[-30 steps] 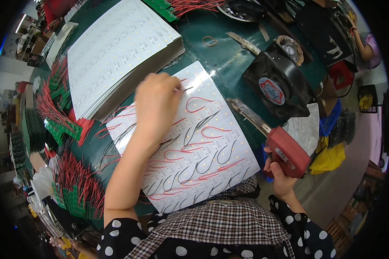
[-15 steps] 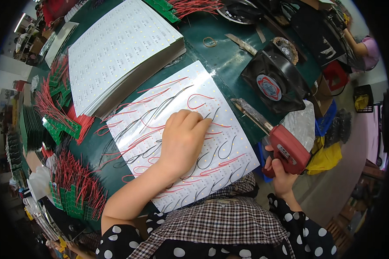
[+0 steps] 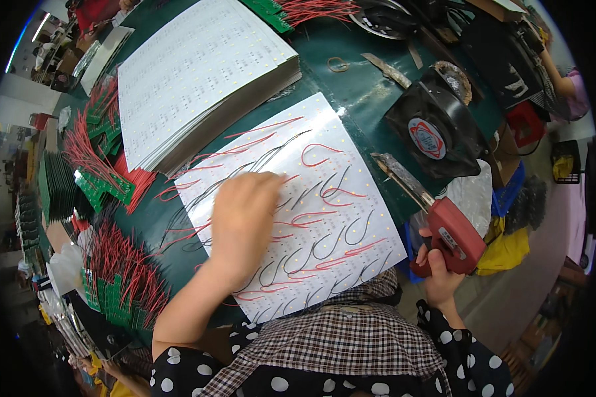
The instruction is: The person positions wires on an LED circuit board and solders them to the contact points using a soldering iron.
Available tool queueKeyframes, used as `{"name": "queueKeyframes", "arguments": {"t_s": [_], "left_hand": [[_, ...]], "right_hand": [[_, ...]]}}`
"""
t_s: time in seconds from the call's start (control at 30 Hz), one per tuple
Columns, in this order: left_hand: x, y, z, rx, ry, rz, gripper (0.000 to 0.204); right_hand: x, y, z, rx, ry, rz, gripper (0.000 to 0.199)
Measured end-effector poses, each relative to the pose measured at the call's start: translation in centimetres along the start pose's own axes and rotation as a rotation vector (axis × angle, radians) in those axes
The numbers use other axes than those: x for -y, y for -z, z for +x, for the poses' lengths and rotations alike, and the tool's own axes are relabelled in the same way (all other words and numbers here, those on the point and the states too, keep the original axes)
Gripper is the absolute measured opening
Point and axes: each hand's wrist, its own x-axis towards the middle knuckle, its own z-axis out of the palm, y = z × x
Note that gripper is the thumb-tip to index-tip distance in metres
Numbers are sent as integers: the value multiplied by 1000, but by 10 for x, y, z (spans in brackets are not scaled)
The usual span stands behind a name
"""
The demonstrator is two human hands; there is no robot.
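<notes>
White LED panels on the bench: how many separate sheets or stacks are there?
2. One single white panel lies under the left hand, covered with red and black wires. One thick stack sits behind it. Others may be hidden off-frame.

The bench (image 3: 351, 92) has a dark green top that fills most of the view. Beyond its far left corner, a pale wall (image 3: 13, 106) and a bright strip light (image 3: 41, 25) are visible. To the right of the bench, a grey-brown floor (image 3: 510, 291) extends to the frame edge. A red crate (image 3: 526, 126) and a blue bin (image 3: 510, 192) stand on that floor beside the bench edge. Lighting is even and bright overall.
</notes>
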Motion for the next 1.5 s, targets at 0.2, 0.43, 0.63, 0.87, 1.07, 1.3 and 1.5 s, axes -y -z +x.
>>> {"name": "queueKeyframes", "arguments": {"t_s": [0.2,0.43,0.63,0.87,1.07,1.3,1.5], "left_hand": [[27,6,0,156,180,12,15],[24,1,11,135,83,51,14],[18,-16,21,210,-12,126,13],[32,5,30,330,-60,78,10],[36,63,43,324,272,-68,9],[17,17,50,-73,521,-916,8],[4,-11,49,223,262,-516,7]], "right_hand": [[-1,-4,2,21,7,-5,43],[1,-9,4,-2,-4,-4,44],[5,-10,3,43,-9,-28,43],[5,-8,1,8,-2,-4,44],[4,-3,2,49,16,-2,44],[5,-5,2,53,7,-10,45],[7,-10,4,59,-30,11,50]]}}
